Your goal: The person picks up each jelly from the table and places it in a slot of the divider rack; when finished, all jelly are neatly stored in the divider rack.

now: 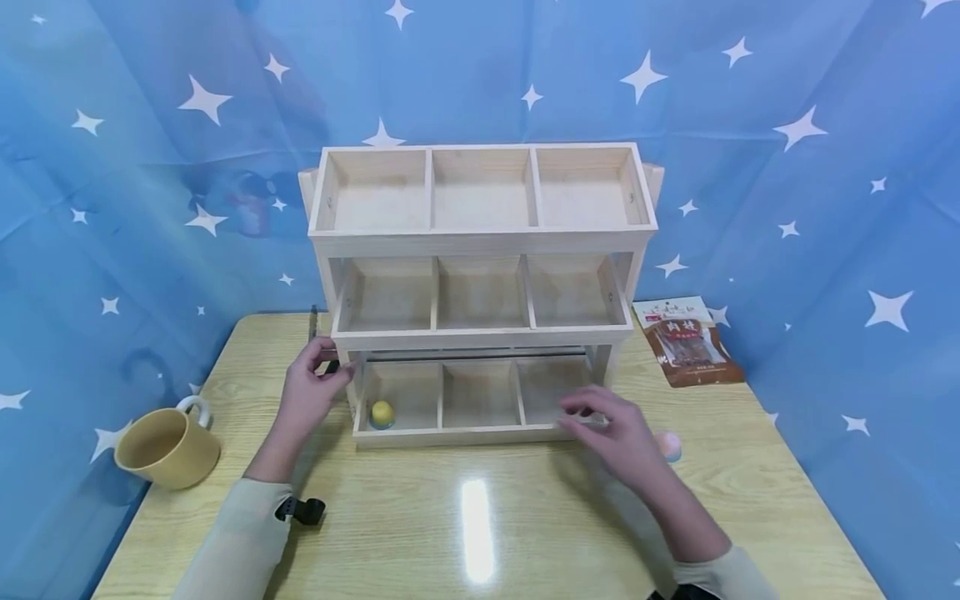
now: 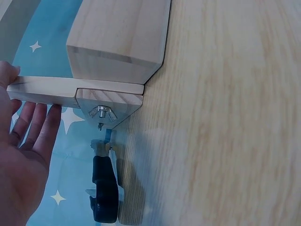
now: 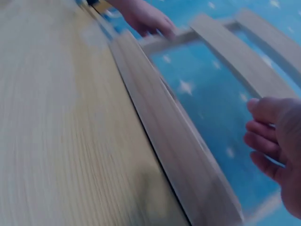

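A three-tier wooden shelf (image 1: 480, 243) stands on the table, each tier divided into three compartments. My left hand (image 1: 318, 375) grips its left upright, thumb on one side and fingers on the other, as the left wrist view shows. Just beneath that hand in the left wrist view is a black-handled tool (image 2: 105, 188), near a wing nut (image 2: 102, 112) on the upright's foot. At the bottom tier's right front corner hovers my right hand (image 1: 611, 433), its fingers loosely bent and holding nothing. A small round yellow thing (image 1: 382, 414) sits in the bottom left compartment.
A tan mug (image 1: 168, 448) with a white handle stands at the table's left edge. Right of the shelf lies a brown snack packet (image 1: 688, 342). A small pink, round thing (image 1: 668, 446) rests partly hidden behind my right wrist. Blue star-patterned cloth (image 1: 480, 75) surrounds the table.
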`<state>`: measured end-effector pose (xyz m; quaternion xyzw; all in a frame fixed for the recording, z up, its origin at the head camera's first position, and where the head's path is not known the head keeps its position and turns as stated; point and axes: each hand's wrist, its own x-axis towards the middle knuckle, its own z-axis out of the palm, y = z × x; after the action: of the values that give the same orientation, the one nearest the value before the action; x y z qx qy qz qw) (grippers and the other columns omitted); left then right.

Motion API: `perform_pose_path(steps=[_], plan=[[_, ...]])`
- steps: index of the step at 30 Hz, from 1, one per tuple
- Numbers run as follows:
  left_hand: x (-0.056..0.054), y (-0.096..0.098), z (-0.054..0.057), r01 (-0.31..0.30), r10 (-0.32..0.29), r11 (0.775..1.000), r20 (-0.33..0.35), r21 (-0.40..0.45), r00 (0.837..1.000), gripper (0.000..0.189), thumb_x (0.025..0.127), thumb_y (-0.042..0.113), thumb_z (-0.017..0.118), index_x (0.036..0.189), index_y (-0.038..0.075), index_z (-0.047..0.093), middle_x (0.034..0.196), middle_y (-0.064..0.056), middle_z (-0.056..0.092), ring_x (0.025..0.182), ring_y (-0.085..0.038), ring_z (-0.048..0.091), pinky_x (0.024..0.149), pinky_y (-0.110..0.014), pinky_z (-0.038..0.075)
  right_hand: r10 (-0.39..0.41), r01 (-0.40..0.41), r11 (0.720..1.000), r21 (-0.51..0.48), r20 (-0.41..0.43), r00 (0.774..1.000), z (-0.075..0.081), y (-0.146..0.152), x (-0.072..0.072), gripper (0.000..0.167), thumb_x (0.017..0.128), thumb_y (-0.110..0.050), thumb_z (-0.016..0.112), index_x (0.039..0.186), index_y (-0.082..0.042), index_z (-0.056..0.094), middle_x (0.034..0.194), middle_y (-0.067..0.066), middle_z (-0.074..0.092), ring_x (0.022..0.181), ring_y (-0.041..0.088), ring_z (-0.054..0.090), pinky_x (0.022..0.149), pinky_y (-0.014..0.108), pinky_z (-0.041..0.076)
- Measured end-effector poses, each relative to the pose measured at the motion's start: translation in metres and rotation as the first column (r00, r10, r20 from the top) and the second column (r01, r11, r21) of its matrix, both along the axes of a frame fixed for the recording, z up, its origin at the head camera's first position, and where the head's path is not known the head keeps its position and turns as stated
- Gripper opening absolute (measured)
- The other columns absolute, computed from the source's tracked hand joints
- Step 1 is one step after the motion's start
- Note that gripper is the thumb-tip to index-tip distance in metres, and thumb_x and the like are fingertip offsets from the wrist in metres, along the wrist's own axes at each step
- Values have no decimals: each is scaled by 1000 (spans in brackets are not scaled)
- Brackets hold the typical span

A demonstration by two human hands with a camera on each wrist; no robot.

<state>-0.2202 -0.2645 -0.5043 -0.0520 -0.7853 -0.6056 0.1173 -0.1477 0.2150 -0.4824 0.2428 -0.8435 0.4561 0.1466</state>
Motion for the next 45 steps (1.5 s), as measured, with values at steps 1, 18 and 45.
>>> perform_pose_path(steps=[1, 18, 45], plan=[[0, 0, 0, -2, 2, 1000, -3, 0, 1000, 33, 102, 7, 79, 131, 3, 64, 129, -24, 68, 119, -27, 65, 88, -19, 63, -42, 42, 999, -5, 0, 999, -1, 11, 1, 26, 92, 2, 87, 115, -11, 82, 110, 4, 80, 97, 15, 73, 81, 29, 64], [0, -2, -6, -5, 5, 1000, -2, 4, 1000, 32, 103, 5, 77, 132, 5, 65, 126, -23, 68, 119, -31, 67, 88, -22, 64, -354, 337, 935, 108, 254, 900, -32, 139, 28, 37, 104, -12, 80, 139, -4, 72, 129, 14, 72, 106, -5, 64, 85, 10, 54], [-1, -3, -6, 16, -16, 1000, -15, 8, 1000, 32, 104, 7, 77, 134, 5, 64, 128, -22, 67, 119, -29, 67, 89, -21, 63, -321, 275, 947, 167, 416, 851, -60, 155, 24, 43, 107, -31, 78, 143, -8, 71, 137, 14, 71, 109, -5, 62, 87, 12, 54]])
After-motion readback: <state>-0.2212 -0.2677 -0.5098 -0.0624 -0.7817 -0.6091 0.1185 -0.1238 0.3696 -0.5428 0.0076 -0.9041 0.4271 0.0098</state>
